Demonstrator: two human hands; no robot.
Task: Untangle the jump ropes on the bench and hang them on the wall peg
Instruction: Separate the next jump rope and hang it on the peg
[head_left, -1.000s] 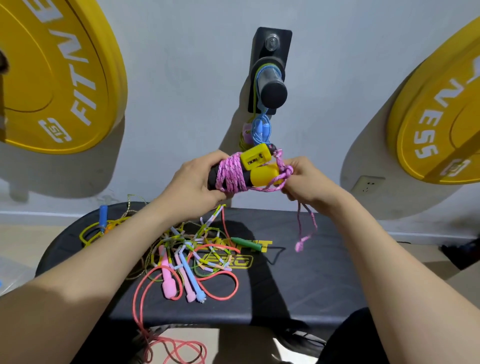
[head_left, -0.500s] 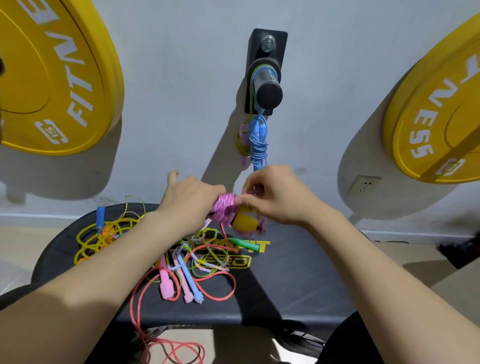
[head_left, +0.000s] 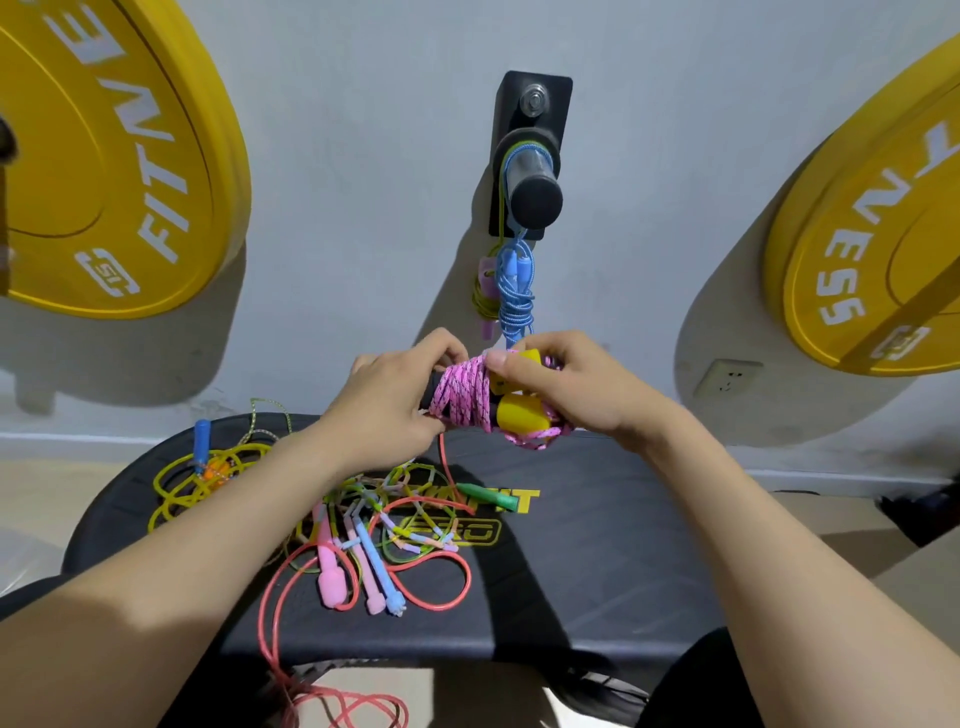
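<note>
The pink jump rope (head_left: 465, 395), wound in tight coils around its black and yellow handles (head_left: 519, 415), is held in the air just above the far edge of the black table (head_left: 597, 561), between both hands. The left hand (head_left: 382, 408) grasps the black handle end of the bundle, its fingers (head_left: 441, 345) curled over the top and clenched on it. The right hand (head_left: 582, 387) grips the yellow end, thumb pressed on the pink coils and fingers wrapped around the far side, so both hands are closed on the same bundle. A short loop of pink cord hangs under the yellow handles. On the table below lies a tangle of other ropes (head_left: 384, 525): a coral cord looping off the near edge, pink and pale blue handles lying side by side, a green handle (head_left: 488, 496) just beside the yellow logo, and thin green and pastel beaded strands crossing one another. Well apart to the left sits a yellow rope with a blue handle (head_left: 200, 467). On the wall above, the black wall peg (head_left: 532, 184) carries a blue rope (head_left: 516, 291) and a yellow-green one hanging straight down, their lower ends just above the hands. 2 yellow weight plates (head_left: 104, 156) flank the peg
</note>
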